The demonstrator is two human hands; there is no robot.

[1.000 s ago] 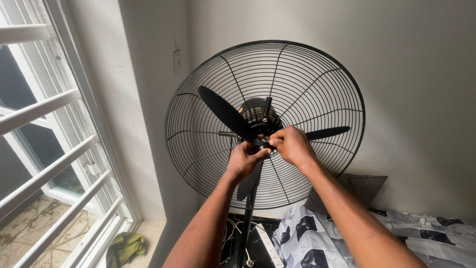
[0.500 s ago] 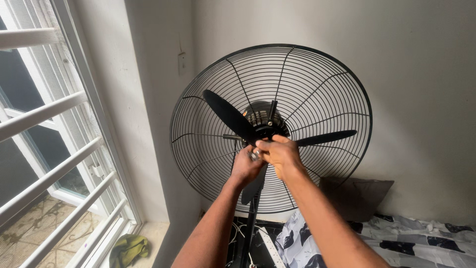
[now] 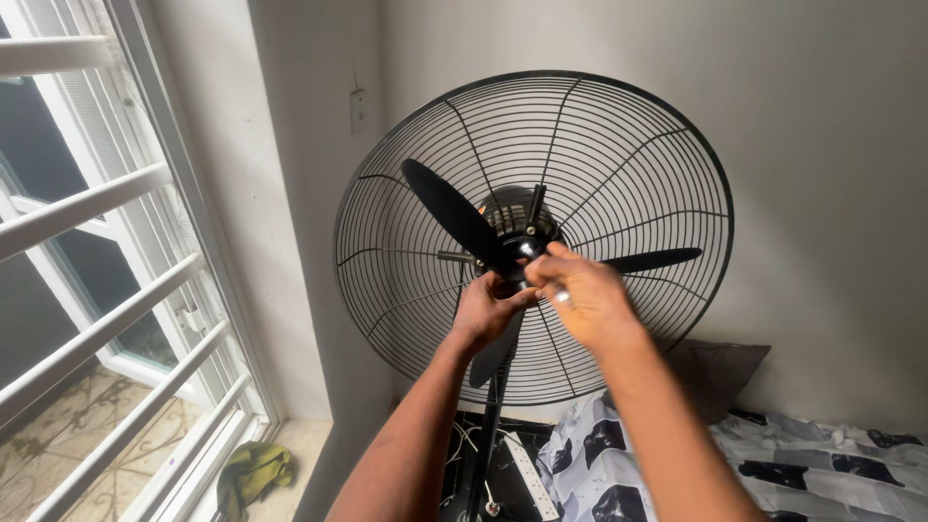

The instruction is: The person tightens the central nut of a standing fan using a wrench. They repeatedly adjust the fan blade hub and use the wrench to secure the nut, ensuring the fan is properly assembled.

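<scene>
Both hands are meeting at the middle of a big black standing fan. The left hand (image 3: 486,311) is closing its fingers around the hub (image 3: 522,249) from below, just where the three blades are joining, and the right hand (image 3: 583,302) is coming from the other side with its fingers bent together, pinching at the front of the same hub; if some small part is between these fingers, I cannot tell, because the hand is a little blurred. The blades (image 3: 454,215) are going out from the hands, one up to the left, one to the right and one straight down behind the left wrist. Behind the hands, the round wire guard (image 3: 619,135) is standing open at the front, so nothing is covering the blades. I am judging the blades to be thin, stiff and rather light, with edges that could bend or cut, so the thick hub is the safer place to take hold. Below the forearms a white power strip (image 3: 527,474) is lying on the floor, and under the right arm is a black and white patterned sheet (image 3: 619,464). Far to the left of the left arm is a barred window (image 3: 106,261).
</scene>
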